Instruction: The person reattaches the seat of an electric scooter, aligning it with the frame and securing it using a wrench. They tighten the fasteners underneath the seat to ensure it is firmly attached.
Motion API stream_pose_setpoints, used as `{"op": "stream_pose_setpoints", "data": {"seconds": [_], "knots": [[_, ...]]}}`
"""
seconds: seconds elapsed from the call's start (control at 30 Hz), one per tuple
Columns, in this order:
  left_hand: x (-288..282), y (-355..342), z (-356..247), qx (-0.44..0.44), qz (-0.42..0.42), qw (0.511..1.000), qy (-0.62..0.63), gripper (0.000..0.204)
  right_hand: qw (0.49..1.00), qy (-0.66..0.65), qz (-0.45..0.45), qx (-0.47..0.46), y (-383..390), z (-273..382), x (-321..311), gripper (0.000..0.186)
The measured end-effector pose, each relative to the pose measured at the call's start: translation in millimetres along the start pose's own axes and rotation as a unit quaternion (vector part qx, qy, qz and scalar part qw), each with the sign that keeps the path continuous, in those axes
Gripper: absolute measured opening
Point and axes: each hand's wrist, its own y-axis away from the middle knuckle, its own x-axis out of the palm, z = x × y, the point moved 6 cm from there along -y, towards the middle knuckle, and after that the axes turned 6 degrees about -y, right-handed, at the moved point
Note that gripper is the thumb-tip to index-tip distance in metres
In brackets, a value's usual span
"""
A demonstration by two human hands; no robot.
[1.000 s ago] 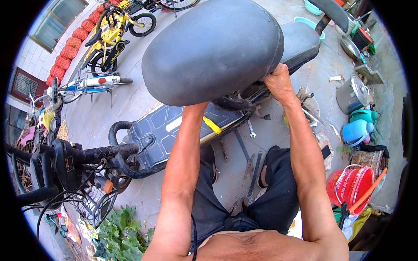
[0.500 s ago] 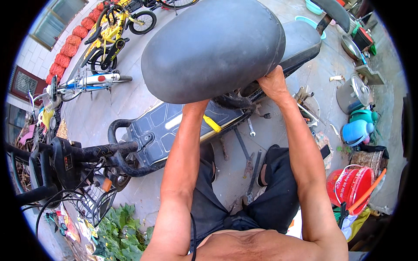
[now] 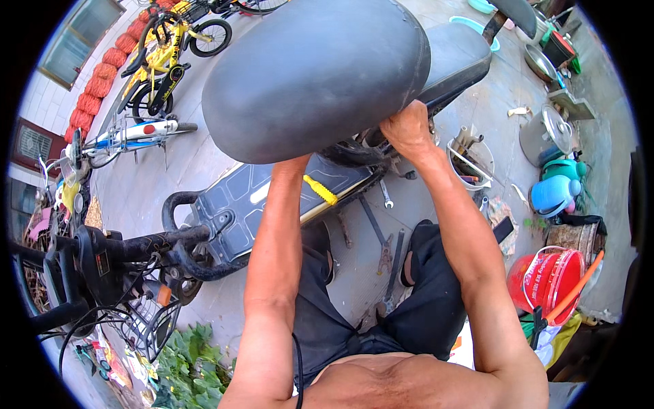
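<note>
I have the big dark scooter seat (image 3: 313, 75) tipped up in front of me, filling the top of the view over the scooter's footboard (image 3: 266, 198). My right hand (image 3: 407, 128) is clenched at the seat's lower right edge, fingers curled on something underneath that I cannot make out. My left forearm runs up under the seat, and the left hand is hidden behind it, so I cannot tell whether it grips anything. A yellow-handled screwdriver (image 3: 320, 190) lies on the footboard just beside my left forearm. On the concrete floor between my knees lie a wrench (image 3: 386, 195) and pliers (image 3: 385, 255). A red bucket (image 3: 548, 279) stands to my right.
</note>
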Motion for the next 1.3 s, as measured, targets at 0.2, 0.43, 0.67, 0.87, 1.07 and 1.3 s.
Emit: {"op": "stream_pose_setpoints", "data": {"seconds": [0.2, 0.43, 0.67, 0.87, 1.07, 1.3], "knots": [[2, 1, 2, 0.014, 0.004, 0.998, -0.065, 0.038, 0.997, -0.068, -0.006, -0.033, -4, -12, 1, 0.014], [12, 9, 22, -0.056, 0.035, 0.997, -0.045, 0.039, 0.999, -0.026, 0.034, -0.018, -8, -11, 4, 0.014], [14, 4, 16, -0.052, 0.034, 0.997, -0.040, 0.041, 0.997, -0.014, -0.017, -0.073, -4, -11, 11, 0.010], [11, 5, 15, -0.047, 0.034, 0.998, -0.039, 0.043, 0.998, 0.039, -0.007, -0.052, 1, -2, 14, 0.009], [13, 2, 12, -0.041, 0.037, 0.998, -0.031, 0.044, 0.997, 0.059, -0.015, -0.042, 4, 3, 13, 0.010], [12, 2, 12, -0.029, 0.037, 0.998, -0.033, 0.046, 0.990, 0.077, -0.096, -0.073, 6, 24, 10, 0.014]]}}
